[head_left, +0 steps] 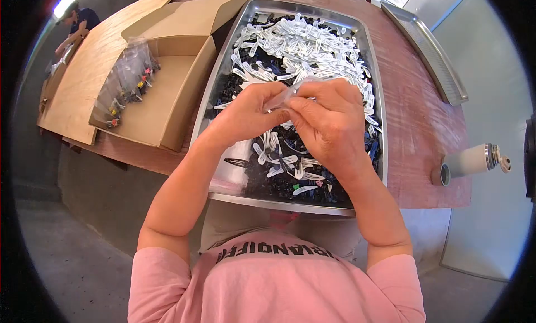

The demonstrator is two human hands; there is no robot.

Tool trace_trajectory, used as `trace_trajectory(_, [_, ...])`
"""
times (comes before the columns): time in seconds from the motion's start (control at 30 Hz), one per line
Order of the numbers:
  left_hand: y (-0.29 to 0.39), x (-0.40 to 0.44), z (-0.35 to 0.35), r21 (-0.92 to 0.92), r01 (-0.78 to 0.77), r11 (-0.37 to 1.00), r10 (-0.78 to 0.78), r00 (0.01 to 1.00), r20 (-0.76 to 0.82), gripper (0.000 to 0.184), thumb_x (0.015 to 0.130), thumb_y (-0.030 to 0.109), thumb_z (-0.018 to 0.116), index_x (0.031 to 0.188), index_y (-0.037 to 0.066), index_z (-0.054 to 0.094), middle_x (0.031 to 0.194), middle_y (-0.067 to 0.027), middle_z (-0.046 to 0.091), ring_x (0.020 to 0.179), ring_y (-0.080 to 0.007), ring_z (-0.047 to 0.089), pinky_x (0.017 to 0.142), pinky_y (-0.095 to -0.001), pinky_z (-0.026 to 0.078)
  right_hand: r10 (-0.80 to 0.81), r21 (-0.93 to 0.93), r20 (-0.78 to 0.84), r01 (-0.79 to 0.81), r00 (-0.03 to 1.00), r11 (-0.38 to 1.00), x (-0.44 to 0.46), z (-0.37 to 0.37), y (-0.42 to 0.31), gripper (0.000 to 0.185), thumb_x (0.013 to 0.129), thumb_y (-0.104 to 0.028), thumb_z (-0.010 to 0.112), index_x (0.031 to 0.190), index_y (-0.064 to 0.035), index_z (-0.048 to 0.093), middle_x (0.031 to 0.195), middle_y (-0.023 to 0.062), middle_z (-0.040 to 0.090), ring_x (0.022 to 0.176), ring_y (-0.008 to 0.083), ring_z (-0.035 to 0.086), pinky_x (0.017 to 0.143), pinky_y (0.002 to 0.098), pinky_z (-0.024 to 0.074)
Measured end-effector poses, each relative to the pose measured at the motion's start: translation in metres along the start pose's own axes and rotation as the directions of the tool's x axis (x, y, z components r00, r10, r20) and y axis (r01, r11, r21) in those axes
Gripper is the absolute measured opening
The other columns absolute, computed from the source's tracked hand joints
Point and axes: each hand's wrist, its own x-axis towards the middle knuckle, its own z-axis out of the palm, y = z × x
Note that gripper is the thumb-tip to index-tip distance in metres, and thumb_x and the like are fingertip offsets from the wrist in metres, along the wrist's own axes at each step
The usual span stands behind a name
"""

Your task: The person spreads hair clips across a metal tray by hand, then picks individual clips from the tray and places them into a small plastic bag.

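Left hand (243,113) and right hand (330,119) hold clear plastic (281,98).

Looks like thin, clear, glossy, creased plastic in the small bag (282,98) at the centre. Shines like smooth metal along the rim of the large tray (279,205) around it, and again on the second tray (425,50) towards 1 o'clock. Gleams with a smooth white coating on the pale clips (312,44) at 12 o'clock. Shows matt brown cardboard in the box (167,108) at 10 o'clock, with shiny clear plastic on the packets (129,72) inside. Appears reddish, scuffed and mostly matt on the table (416,139) at 3 o'clock. Turns satin-smooth on the flask (472,160), with glossy metal at its neck. Reads as soft, matt, printed cloth on the shirt (268,284) at 6 o'clock.
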Motion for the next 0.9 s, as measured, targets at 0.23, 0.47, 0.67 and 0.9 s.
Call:
trace_trajectory(0.23, [0.012, 0.001, 0.009, 0.367, -0.195, 0.910, 0.290, 0.930, -0.225, 0.053, 0.072, 0.015, 0.082, 0.118, 0.003, 0.058, 0.102, -0.0119, 0.064, 0.093, -0.0236, 0.062, 0.083, -0.0353, 0.050, 0.251, -0.083, 0.141, -0.241, 0.958, 0.967, -0.005, -0.002, 0.001, 0.007, 0.086, -0.015, 0.070, 0.087, -0.0080, 0.069, 0.070, 0.0087, 0.066, 0.059, 0.0271, 0.060, 0.061, 0.0334, 0.0451])
trace_trajectory(0.47, [0.029, -0.007, 0.026, 0.878, -0.236, 0.417, 0.606, 0.792, -0.075, 0.083, 0.059, 0.021, 0.088, 0.133, 0.009, 0.052, 0.121, -0.0109, 0.055, 0.115, -0.0332, 0.051, 0.097, -0.0443, 0.041, 0.556, 0.253, 0.172, -0.582, 0.813, 0.773, -0.007, 0.002, 0.009, 0.016, 0.094, -0.018, 0.063, 0.096, -0.0030, 0.069, 0.074, 0.0137, 0.069, 0.055, 0.0254, 0.065, 0.051, 0.0363, 0.0490])
trace_trajectory(0.67, [0.012, 0.001, 0.033, 0.837, -0.238, 0.493, 0.598, 0.791, -0.128, 0.080, 0.059, 0.002, 0.081, 0.134, 0.009, 0.051, 0.122, -0.0131, 0.054, 0.117, -0.0363, 0.050, 0.099, -0.0457, 0.041, 0.610, 0.494, 0.508, -0.785, 0.609, 0.373, 0.002, -0.006, 0.001, 0.025, 0.098, -0.017, 0.060, 0.112, 0.0019, 0.068, 0.082, 0.0090, 0.072, 0.051, 0.0086, 0.060, 0.043, 0.0225, 0.0441])
trace_trajectory(0.9, [0.012, 0.002, 0.022, 0.787, -0.249, 0.564, 0.598, 0.781, -0.181, 0.057, 0.066, -0.002, 0.072, 0.120, 0.005, 0.056, 0.109, -0.0122, 0.059, 0.101, -0.0339, 0.055, 0.084, -0.0434, 0.048, 0.314, 0.619, 0.728, -0.781, 0.609, 0.080, 0.001, -0.014, 0.010, 0.062, 0.095, -0.034, 0.067, 0.141, 0.0023, 0.045, 0.112, 0.0138, 0.070, 0.052, 0.0094, 0.061, 0.040, 0.0184, 0.0423])
